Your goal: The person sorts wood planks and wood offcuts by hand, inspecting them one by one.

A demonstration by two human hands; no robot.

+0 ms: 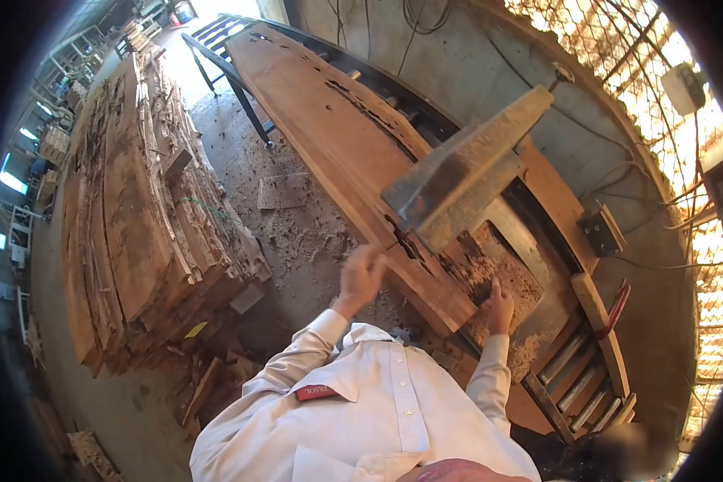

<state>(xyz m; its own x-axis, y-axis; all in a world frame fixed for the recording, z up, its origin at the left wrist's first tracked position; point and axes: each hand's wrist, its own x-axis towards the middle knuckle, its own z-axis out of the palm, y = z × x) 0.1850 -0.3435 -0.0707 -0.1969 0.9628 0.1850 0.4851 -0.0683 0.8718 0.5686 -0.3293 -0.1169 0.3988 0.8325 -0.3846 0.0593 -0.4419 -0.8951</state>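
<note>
A long wooden slab point(337, 145) with dark ragged cracks runs under the rusty metal machine arm point(466, 173). Beside the slab's near left edge is my left hand point(363, 277), blurred by motion, its fingers smeared. My right hand point(498, 309) is at the slab's near right corner, one digit stretched out over the wood chips and nothing seen in its grasp. Sawdust and chips point(522, 281) cover the metal machine bed point(550, 281) around it.
A tall stack of rough planks point(124, 217) stands on the left. Beneath the slab's far end is a dark metal roller frame point(245, 100). More rollers point(574, 386) sit at the near right. Shavings litter the floor point(297, 241). Wire mesh point(618, 48) lines the right side.
</note>
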